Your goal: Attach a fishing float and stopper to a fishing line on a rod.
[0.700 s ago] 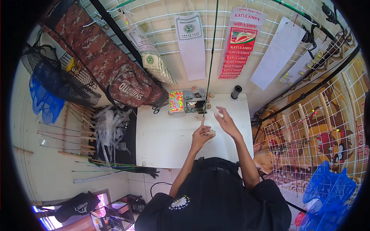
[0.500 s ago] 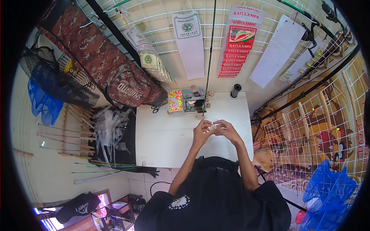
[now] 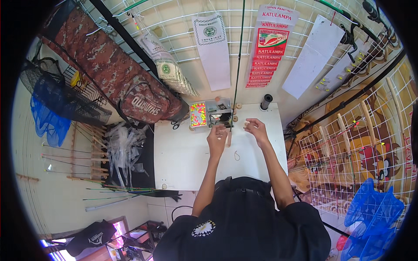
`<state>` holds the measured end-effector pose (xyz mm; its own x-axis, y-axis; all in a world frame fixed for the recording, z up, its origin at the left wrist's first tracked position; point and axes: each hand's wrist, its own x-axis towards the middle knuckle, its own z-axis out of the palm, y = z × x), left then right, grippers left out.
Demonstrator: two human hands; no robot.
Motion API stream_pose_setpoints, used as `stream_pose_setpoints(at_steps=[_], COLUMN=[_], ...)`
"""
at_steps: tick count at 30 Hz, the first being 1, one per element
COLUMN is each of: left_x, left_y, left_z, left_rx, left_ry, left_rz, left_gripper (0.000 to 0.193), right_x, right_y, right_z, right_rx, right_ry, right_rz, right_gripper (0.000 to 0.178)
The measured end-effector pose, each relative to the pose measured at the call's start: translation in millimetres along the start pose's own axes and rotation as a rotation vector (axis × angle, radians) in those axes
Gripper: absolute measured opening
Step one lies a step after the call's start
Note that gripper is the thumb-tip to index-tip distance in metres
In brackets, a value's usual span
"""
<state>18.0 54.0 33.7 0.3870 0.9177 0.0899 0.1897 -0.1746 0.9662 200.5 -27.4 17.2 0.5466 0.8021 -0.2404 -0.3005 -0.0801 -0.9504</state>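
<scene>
My left hand (image 3: pixel 217 136) is raised over the white table (image 3: pixel 187 161), fingers curled in a pinch. Whatever it holds is too small to make out. Close beside it on the right is the light wooden handle (image 3: pixel 229 138) of a thin dark fishing rod (image 3: pixel 239 56), which runs up the picture. Farther right, apart from the left hand, my right hand (image 3: pixel 257 130) is also in a pinch, a tiny pale spot at its fingertips; I cannot tell what that is. A small loop of thin cord (image 3: pixel 237 155) lies on the table below and between the hands.
Behind my left hand stand a box of bright beads (image 3: pixel 198 115) and a grey organizer (image 3: pixel 219 105). Scissors (image 3: pixel 176 125), small wooden spools (image 3: pixel 235 118) and a black cylinder (image 3: pixel 266 102) lie around the back. A camouflage rod bag (image 3: pixel 109 61) leans at left; wire racks (image 3: pixel 348 143) line the right.
The hands have moved apart, left hand leftward and right hand rightward, both slightly farther over the table. The small pale thing between them no longer shows there; the handle and cord loop are now uncovered.
</scene>
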Motion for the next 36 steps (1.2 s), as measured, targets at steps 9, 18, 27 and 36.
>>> stream_pose_setpoints(at_steps=[9,18,27,36], left_x=[38.3,36.0,-28.4,-79.2], left_y=[-23.6,-26.9,-79.5,-94.5], left_z=[10.6,-4.7,-30.6,-13.9], left_rx=[-0.297,-0.465,-0.214,-0.028], left_ry=[-0.198,-0.132,0.188,-0.099], left_rz=[-0.255,-0.255,-0.324,-0.367], left_gripper=[0.045,0.039,0.04,0.033], right_x=[32.4,20.9,-26.0,-26.2], right_y=[2.3,10.1,16.9,5.9], right_z=[48.5,50.7,57.8,64.0], right_rx=[-0.052,-0.194,-0.317,-0.478], right_ry=[-0.136,-0.223,-0.088,-0.023], right_rz=[-0.062,-0.054,-0.306,-0.405], right_gripper=[0.024,0.027,0.033,0.012])
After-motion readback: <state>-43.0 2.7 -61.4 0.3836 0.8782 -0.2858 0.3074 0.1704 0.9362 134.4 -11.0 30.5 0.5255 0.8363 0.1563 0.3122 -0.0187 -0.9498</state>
